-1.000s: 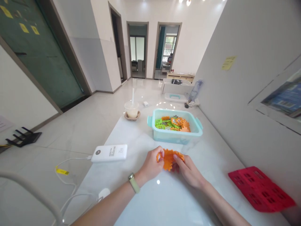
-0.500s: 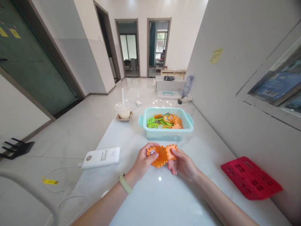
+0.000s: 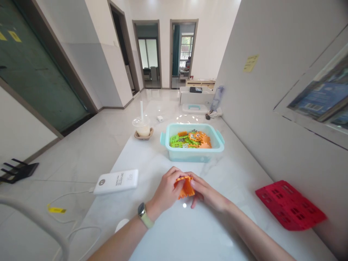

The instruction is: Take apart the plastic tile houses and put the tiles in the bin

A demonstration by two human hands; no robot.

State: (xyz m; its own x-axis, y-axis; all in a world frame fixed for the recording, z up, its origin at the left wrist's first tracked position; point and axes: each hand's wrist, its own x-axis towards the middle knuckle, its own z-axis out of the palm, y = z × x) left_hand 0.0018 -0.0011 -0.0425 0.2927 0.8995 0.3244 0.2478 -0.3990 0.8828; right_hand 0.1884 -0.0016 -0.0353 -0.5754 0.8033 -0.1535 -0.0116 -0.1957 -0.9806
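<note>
Between both hands is a set of joined orange interlocking tiles [image 3: 187, 188] with toothed edges, bent into an open box-like shape. My left hand [image 3: 169, 186] grips it from the left, fingers over the top edge and thumb inside. On the right side my right hand [image 3: 204, 190] holds it, its lower fingers beneath. Parts of the tiles are hidden behind the fingers. Just beyond the hands stands a light-blue tub [image 3: 187, 156] holding several green and orange tiles [image 3: 202, 140].
A red panel piece [image 3: 290, 206] lies at right near the wall. On the left are a white power bank [image 3: 116, 182] with a cable and a drink cup [image 3: 141, 127] in a cardboard holder. At the back sit a white lid [image 3: 194, 108] and a bottle [image 3: 216, 98].
The orange tiles, flatter and more spread out before, are now folded up into a box-like shape. Both hands have come closer together, and the left wrist has turned, showing the watch face.
</note>
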